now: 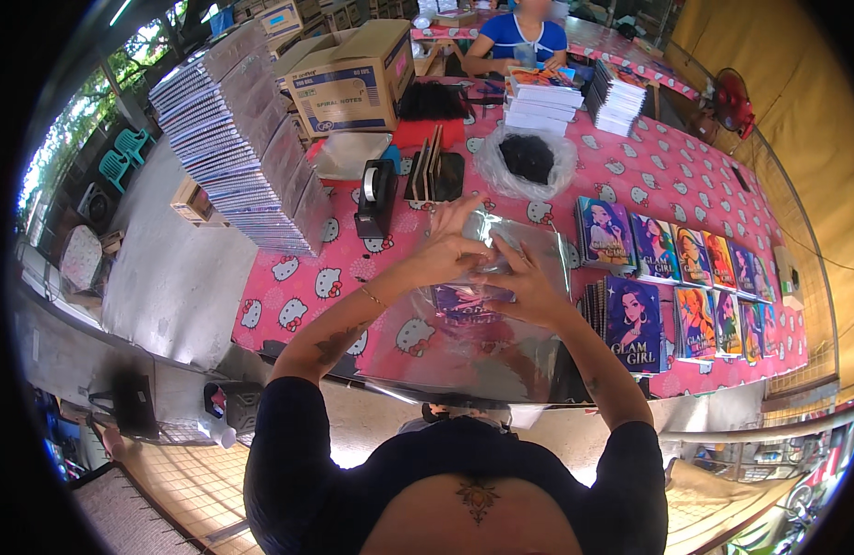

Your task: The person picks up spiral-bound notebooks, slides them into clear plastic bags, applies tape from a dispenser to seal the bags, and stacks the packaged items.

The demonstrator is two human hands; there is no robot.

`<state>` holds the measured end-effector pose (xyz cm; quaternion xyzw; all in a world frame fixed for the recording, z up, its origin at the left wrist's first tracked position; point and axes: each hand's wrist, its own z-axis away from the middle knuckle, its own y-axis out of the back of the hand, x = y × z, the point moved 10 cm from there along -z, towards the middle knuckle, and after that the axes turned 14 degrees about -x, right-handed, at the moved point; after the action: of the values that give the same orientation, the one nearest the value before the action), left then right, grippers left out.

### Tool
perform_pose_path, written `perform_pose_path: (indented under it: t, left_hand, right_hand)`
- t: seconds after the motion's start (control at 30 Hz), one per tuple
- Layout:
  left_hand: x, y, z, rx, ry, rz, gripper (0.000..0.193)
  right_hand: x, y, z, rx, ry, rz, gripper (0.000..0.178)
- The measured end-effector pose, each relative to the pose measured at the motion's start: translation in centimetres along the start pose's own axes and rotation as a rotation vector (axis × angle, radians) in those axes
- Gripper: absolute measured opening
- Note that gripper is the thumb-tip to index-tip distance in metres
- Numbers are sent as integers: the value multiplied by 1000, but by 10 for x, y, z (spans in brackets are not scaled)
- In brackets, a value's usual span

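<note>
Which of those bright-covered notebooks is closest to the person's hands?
The purple one, just below the left hand and right hand, amid clear plastic; the others sit farther off, mostly at the right.

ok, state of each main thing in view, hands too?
Left hand: over the film, grip unclear
Right hand: fingers spread over the film
Clear film: spread out, glossy
Purple notebook: lying flat, partly hidden
Big cardboard box: open, flaps up
Tape dispenser: upright, roll loaded
Plastic bag: open, black contents showing
Right-side notebooks: two rows, covers up
</note>
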<state>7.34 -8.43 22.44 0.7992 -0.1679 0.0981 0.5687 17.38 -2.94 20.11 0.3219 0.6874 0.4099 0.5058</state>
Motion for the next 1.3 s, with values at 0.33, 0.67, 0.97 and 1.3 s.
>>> perform_pose_path:
  t: [0.33, 0.67, 0.97, 1.3]
  left_hand:
    - [70, 74, 11, 17, 60, -76, 28]
    - [-65, -24, 40, -125, 393, 1120, 77]
    - [-84, -36, 25, -214, 417, 1124, 75]
    - [3, 16, 49, -14, 177, 542, 68]
  right_hand:
    - [51, 62, -37, 350, -18, -420, 32]
    - [94, 47, -46, 432, -80, -992, 44]
    - [61, 26, -65, 9, -48, -961, 55]
    - [9, 35, -7, -45, 8, -162, 53]
